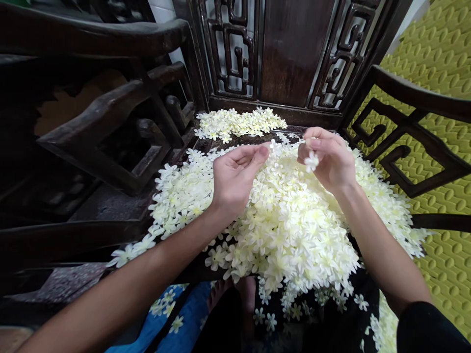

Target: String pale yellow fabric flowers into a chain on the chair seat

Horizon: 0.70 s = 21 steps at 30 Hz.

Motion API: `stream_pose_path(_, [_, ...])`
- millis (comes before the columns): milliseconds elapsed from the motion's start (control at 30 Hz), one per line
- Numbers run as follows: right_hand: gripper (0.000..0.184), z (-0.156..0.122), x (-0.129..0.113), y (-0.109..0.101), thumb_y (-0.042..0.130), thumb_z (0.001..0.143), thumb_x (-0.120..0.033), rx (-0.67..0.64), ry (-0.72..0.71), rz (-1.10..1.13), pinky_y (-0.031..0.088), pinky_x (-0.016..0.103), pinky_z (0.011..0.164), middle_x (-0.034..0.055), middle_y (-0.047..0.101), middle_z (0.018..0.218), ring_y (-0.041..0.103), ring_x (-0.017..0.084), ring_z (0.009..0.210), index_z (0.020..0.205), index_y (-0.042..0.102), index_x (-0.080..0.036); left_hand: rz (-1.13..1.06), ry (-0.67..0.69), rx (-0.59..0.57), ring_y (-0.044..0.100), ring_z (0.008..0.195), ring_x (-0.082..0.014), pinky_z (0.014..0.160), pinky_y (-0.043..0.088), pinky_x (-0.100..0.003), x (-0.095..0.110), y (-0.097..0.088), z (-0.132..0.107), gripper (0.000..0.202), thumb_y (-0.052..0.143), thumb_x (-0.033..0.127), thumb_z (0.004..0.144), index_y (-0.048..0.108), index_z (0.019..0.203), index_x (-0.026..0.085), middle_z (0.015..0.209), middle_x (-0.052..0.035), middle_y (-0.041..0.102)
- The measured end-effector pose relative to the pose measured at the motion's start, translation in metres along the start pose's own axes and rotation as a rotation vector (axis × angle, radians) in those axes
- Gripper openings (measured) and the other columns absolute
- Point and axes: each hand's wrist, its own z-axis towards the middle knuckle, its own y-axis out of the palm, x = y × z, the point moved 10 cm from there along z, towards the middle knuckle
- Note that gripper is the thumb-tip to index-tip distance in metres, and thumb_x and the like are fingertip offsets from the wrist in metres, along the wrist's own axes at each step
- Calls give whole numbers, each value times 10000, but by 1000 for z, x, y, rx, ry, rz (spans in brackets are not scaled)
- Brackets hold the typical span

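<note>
My left hand (235, 177) is closed in a pinch above the heap, thumb pressed to the fingers. A small white flower shows right at its fingertips, but I cannot tell whether it is gripped or lies behind. My right hand (329, 158) is also closed, with a white artificial flower (311, 161) held at its fingers. Between and below both hands spreads a large heap of loose white flowers (290, 230) with pale yellow centres. It covers most of a dark wooden chair seat, and some flowers hang over the front edge.
A flatter pile of flowers (239, 123) lies along the carved chair back (290, 54). Dark wooden armrests stand left (88, 117) and right (423, 105). Yellow textured padding (441, 274) is at the right. Below, stray flowers lie on blue material (184, 314) near bare feet.
</note>
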Motion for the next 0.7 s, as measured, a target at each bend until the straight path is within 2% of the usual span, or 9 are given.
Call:
stream_pose_path(67, [95,-1,-5,3,789,720,-245,-19,-42,-33,446,258,501,-54,514,535,436,82,477,705,704,-206,-20,-16,-20,723,1011,-181,1003,545,-359,-3,2,-1,187,819,365,777,782,866,204,970,-67,784])
stream_pose_path(200, [228,-8,-6,16,887,656,-217,-63,-100,-112,569,275,670,-5,715,737,652,123,659,826,736,-196,-28,-16,-38,714,1079,-207,1052,525,-392,-2,6,-3,183,817,352,782,786,867,193,1018,-79,782])
stream_pose_path(300, [323,-12,-1,25,922,627,-238,-106,-78,-148,616,307,771,29,774,841,743,180,820,881,730,-183,-35,0,-46,707,1110,-220,1073,512,-411,-1,7,-4,173,811,350,790,789,868,196,1057,-80,781])
stream_pose_path(500, [340,-13,2,26,931,626,-252,-105,-57,-158,640,305,787,37,797,851,771,193,851,889,726,-183,-24,11,-51,702,1119,-225,1070,512,-417,-1,7,-3,162,805,345,797,794,887,211,1092,-70,778])
stream_pose_path(700, [324,-11,6,21,903,623,-176,-85,-50,-156,608,257,708,26,786,822,741,151,749,885,713,-184,-32,-1,-52,709,1088,-211,1041,526,-383,-3,7,-3,155,814,338,787,789,844,197,1034,-77,780])
